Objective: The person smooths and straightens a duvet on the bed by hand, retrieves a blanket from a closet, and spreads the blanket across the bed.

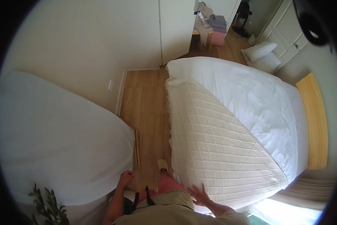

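My right hand (199,195) is spread, with its fingers apart, at the near left corner of the bed, over or against the beige blanket; whether it touches the cloth I cannot tell. My left hand (126,177) is curled closed beside the white-covered surface, and no object shows in it. The beige blanket (213,146) has a raised diamond pattern and a fringed left edge, and lies diagonally across the bed. Beyond its slanting edge shows the rumpled white bedding (251,93).
A wooden headboard (314,123) stands at the right. Two white pillows (264,56) lie on the floor beyond the bed. A white-covered surface (67,138) fills the left, with a plant (50,208) near it. Wooden floor (147,108) runs between. A chair (204,32) holds clothes.
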The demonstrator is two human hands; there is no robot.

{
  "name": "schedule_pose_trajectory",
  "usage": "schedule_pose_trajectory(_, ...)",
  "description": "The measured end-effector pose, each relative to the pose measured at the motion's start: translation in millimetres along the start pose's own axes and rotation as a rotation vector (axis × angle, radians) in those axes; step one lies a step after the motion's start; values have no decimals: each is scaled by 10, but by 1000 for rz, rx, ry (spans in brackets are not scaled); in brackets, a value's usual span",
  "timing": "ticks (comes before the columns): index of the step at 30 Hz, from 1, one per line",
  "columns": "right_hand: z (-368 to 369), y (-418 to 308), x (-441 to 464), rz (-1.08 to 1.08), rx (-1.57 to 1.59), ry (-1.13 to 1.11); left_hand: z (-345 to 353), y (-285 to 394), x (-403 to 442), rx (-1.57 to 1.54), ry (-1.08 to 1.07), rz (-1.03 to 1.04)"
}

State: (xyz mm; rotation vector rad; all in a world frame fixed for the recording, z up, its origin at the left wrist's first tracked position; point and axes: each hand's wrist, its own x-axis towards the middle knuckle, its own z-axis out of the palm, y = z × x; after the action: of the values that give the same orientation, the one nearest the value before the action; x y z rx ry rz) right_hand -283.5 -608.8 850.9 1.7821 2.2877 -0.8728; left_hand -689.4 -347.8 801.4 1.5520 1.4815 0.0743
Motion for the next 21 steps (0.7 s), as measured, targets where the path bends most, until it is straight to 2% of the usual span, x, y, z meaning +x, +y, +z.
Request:
schedule_pose_trajectory(2, -187, 118, 547, 24, -108, 25, -234, 307, 330, -49, -12, -16)
schedule_pose_trajectory(6, -1003, 820, 1934, 608, -84, 574, -549, 788, 1114, -181, -46, 39)
schedule_pose_trajectory(8, -1392, 1154, 2595, 595, -59, 652, -730, 1068, 1535, -147, -67, 85)
schedule_pose_trajectory(10, -1691, 1435, 3227, 394, -148, 697, -922, 1371, 1964, -115, -103, 130)
schedule_pose_trajectory(12, -2067, 1647, 3829, 229, 172, 650, -1105, 1610, 2425, -116, -132, 147)
schedule_pose_trajectory(14, -2525, 1746, 4335, 218, 235, 866, -1277, 1791, 2967, -112, -150, 278)
schedule_pose_trajectory(16, -2892, 1877, 4771, 386, 342, 994, -1524, 2128, 3413, -104, -185, 300)
schedule_pose_trajectory(20, -3137, 2359, 5492, 511, 281, 966, -1988, 3081, 4115, -13, -225, 355)
schedule_pose_trajectory(21, -3131, 2469, 5630, 493, 152, 930, -2050, 3258, 4306, -5, -246, 351)
